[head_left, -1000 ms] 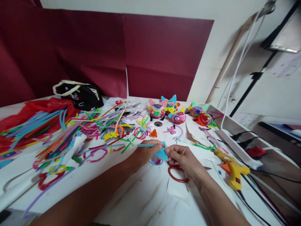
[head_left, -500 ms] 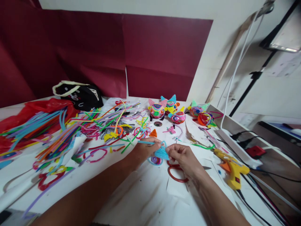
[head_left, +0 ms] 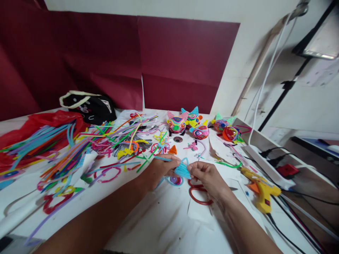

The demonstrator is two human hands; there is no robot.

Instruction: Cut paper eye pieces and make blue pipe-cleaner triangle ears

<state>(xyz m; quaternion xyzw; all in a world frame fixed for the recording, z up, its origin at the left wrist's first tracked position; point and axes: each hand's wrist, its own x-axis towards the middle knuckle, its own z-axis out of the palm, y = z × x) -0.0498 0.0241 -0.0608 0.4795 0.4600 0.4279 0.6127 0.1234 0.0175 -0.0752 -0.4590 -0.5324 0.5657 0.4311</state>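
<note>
Between my two hands is a light-blue piece of bent pipe cleaner (head_left: pixel 182 170), wound in close rows with a small loop on top. My left hand (head_left: pixel 161 171) pinches its left side, and a straight blue end sticks out to the left past the fingers. On the other side my right hand (head_left: pixel 205 174) grips the right edge between thumb and fingertips. Under the hands lies a coiled eye-shaped piece (head_left: pixel 175 180), partly covered. Red-handled scissors (head_left: pixel 200 196) rest below my right hand, which hides part of them.
Many loose pipe cleaners (head_left: pixel 97 135) spread over the left of the white table, by a red plastic bag (head_left: pixel 60 116) and a black bag (head_left: pixel 90 107). Colourful animal heads (head_left: pixel 177 124) stand at the back. A yellow glue gun (head_left: pixel 265 194) and a power strip (head_left: pixel 270 165) lie right.
My left fingers have shifted slightly along the light-blue piece, and its trailing end now points a little higher at the left. More of the wound rows shows. My right hand stays nearly in place.
</note>
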